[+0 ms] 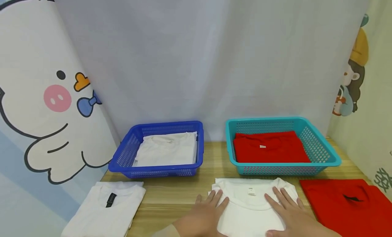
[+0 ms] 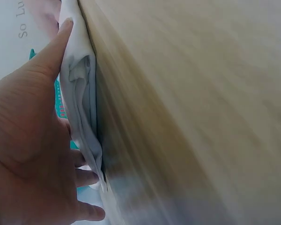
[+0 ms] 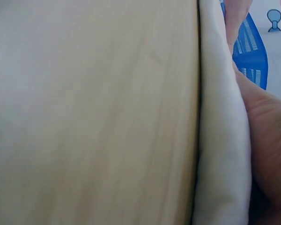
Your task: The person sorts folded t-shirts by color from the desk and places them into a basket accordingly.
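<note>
A folded white T-shirt [image 1: 249, 215] lies at the front of the wooden table, its neckline and small neck label facing up. My left hand [image 1: 204, 213] rests along its left side with fingers spread and straight. On the right side, my right hand [image 1: 291, 213] lies over the cloth, fingers likewise spread. In the left wrist view the left hand [image 2: 33, 140] is against the layered folded edge of the shirt [image 2: 79, 93]. The right wrist view has the shirt's rounded edge [image 3: 222, 131] beside the right hand [image 3: 271, 140].
A blue basket [image 1: 122, 165] at back left holds folded white T-shirts [image 1: 166, 150]. The teal basket [image 1: 324, 152] at back right holds folded red T-shirts [image 1: 271, 148]. More folded white shirts [image 1: 104, 209] lie front left, and red shirts [image 1: 346, 206] front right.
</note>
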A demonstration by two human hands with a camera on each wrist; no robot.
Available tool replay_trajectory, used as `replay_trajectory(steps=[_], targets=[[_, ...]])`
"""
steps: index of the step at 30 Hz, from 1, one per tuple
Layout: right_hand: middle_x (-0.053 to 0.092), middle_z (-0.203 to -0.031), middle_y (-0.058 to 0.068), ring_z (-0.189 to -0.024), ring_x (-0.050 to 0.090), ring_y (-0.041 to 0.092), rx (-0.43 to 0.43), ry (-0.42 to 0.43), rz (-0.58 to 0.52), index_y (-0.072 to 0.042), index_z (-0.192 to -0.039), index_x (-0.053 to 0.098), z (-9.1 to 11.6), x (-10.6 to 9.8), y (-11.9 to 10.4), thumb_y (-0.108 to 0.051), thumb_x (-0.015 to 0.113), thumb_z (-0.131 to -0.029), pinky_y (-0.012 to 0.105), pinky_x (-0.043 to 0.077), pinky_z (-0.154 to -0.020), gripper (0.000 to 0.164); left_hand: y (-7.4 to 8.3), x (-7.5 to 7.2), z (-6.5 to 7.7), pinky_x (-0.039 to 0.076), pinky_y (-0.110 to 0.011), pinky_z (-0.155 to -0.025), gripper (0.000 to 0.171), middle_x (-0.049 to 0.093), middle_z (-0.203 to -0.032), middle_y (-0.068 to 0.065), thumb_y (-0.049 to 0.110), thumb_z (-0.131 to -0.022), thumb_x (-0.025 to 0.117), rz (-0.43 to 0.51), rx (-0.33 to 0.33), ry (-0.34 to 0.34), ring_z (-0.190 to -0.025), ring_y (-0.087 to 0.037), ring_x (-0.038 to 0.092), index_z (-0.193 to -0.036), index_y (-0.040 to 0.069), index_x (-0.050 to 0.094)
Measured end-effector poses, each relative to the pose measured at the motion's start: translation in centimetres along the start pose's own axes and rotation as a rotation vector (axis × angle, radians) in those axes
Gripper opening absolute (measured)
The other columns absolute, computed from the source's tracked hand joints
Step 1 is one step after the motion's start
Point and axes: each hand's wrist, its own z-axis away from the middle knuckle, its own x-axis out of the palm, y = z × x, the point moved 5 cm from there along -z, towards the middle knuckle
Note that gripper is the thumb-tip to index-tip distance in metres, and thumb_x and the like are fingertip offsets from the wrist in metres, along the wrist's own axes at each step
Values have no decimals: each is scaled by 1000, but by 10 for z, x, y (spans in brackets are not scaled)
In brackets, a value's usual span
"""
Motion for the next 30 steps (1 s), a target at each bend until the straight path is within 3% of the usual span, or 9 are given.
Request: replay_trajectory(steps=[12, 20, 30], targets=[[17, -157, 22, -142, 10, 46, 40, -158, -147, -11, -151, 32, -21, 6, -44, -81, 55, -71, 78, 9, -98, 109, -38, 8, 26, 28, -65, -103, 105, 11, -161, -4, 82, -73, 52, 45, 14, 0, -145, -28, 15, -155, 27, 18], [14, -158, 18, -142, 11, 44, 8, -169, -122, -16, -152, 29, -35, 14, -64, -84, 51, -71, 78, 9, -98, 108, -58, 13, 43, 28, -69, -99, 105, 14, -160, -10, 77, -74, 58, 112, 16, 22, -144, -33, 17, -155, 21, 22], [15, -158, 19, -143, 9, 43, -15, -121, -113, -15, -152, 30, -35, 14, -71, -84, 49, -72, 77, 14, -97, 108, -62, 10, 51, 28, -71, -97, 106, 15, -159, -13, 76, -73, 61, 153, 39, 48, -143, -37, 18, -154, 18, 25]])
